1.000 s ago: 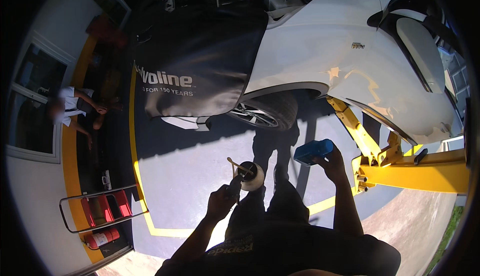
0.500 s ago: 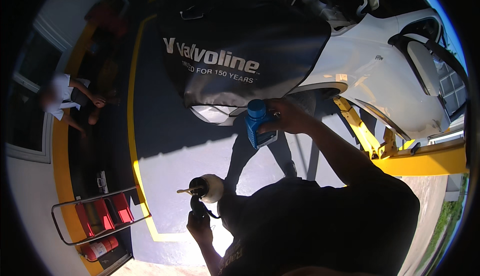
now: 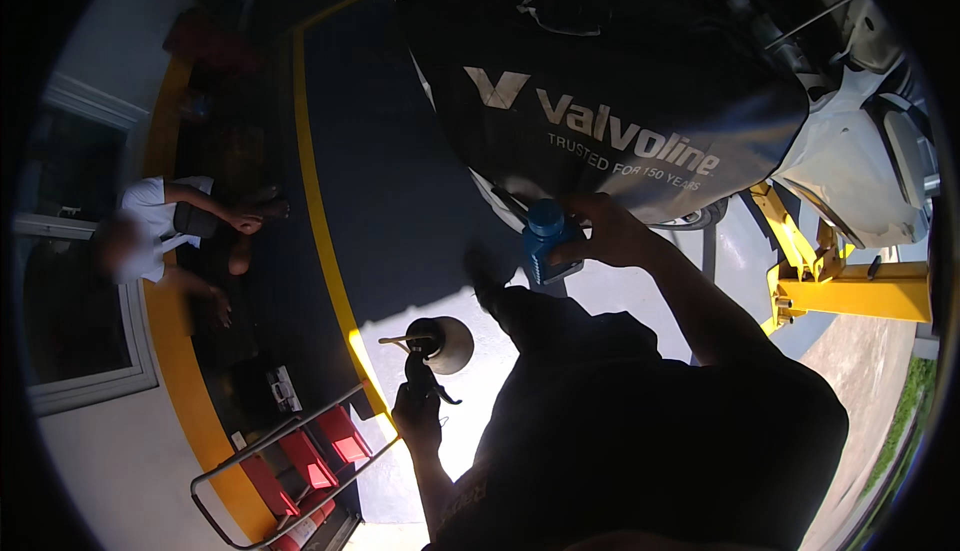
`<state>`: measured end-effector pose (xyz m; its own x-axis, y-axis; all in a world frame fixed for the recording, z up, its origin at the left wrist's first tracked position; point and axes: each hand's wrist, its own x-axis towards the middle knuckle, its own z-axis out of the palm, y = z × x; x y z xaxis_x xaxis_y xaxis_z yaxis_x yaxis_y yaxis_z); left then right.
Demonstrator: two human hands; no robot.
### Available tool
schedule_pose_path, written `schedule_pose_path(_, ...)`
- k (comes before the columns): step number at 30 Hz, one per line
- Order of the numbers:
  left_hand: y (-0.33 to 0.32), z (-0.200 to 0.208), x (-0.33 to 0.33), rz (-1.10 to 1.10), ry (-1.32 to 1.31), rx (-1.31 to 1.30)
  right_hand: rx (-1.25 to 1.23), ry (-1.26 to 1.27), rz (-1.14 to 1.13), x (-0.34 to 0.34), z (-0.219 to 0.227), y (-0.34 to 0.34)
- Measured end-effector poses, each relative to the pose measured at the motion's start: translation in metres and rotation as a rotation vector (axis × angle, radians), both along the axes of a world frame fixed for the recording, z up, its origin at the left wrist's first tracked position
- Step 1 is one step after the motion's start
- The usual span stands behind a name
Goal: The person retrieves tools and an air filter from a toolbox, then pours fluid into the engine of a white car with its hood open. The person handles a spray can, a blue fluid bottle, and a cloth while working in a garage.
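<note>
My right hand is closed around a small blue bottle with a blue screw cap on top. The bottle is upright, slightly tilted, in front of a car's covered front end. Lower and to the left, my left hand grips the dark handle of a trigger sprayer. The sprayer has a round whitish container, a curved black lever and a thin tan nozzle pointing left. The two held things are apart.
A black protective cover drapes the front of a white car with its hood up. Yellow lift arms stand right. A person sits at the left wall. Red bins in a metal-railed rack are lower left, beside a yellow floor line.
My view has turned left, so the car and cover sit farther right and the seated person nearer the middle. My legs have shifted in a step. Both hands keep their holds.
</note>
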<state>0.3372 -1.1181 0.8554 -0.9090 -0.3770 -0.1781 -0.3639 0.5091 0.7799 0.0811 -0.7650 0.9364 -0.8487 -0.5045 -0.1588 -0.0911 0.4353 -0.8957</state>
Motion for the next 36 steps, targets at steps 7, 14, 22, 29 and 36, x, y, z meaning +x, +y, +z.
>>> schedule_pose_path(7, -0.146, -0.001, -0.206, -0.127, -0.005, -0.001, -0.045, -0.176, -0.111, -0.154, -0.014, -0.125)
schedule_pose_path(14, -0.272, 0.017, -0.427, -0.066, 0.001, 0.260, -0.053, 0.115, -0.095, -0.364, 0.020, -0.256)
schedule_pose_path(22, -0.409, 0.008, -0.749, -0.247, 0.011, 0.025, 0.001, 0.200, -0.405, -0.611, 0.002, -0.333)
schedule_pose_path(29, -0.478, 0.047, -1.035, -0.326, -0.083, 0.055, 0.018, 0.078, -0.706, -0.782, 0.006, -0.346)
schedule_pose_path(36, -0.482, 0.038, -1.322, -0.321, -0.038, 0.147, -0.078, 0.066, -0.829, -1.017, -0.032, -0.341)
